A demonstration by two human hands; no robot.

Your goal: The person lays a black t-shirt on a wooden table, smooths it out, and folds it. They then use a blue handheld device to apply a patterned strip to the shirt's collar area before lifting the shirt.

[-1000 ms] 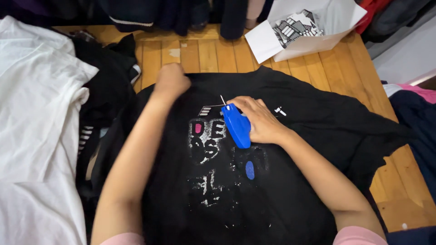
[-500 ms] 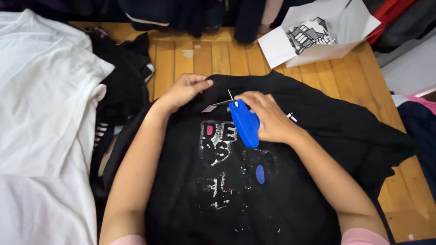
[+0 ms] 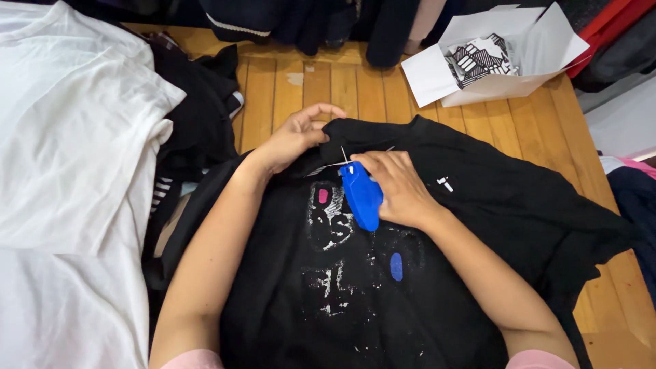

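Head view: a wooden table (image 3: 287, 89) carries a black printed T-shirt (image 3: 424, 287) at frame centre. The left hand (image 3: 297, 137) pinches the T-shirt's collar. The right hand (image 3: 400, 188) grasps a blue tagging gun (image 3: 361, 195) against the collar. An open white box (image 3: 492, 58) sits upper right.

One black T-shirt (image 3: 437, 273); one blue tagging gun (image 3: 361, 195); one white box (image 3: 492, 58); two white garments (image 3: 61, 171).

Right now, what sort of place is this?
Likely a garment tagging or packing station: a black T-shirt on a wooden table, a blue tagging gun in the right hand, white shirts piled beside.
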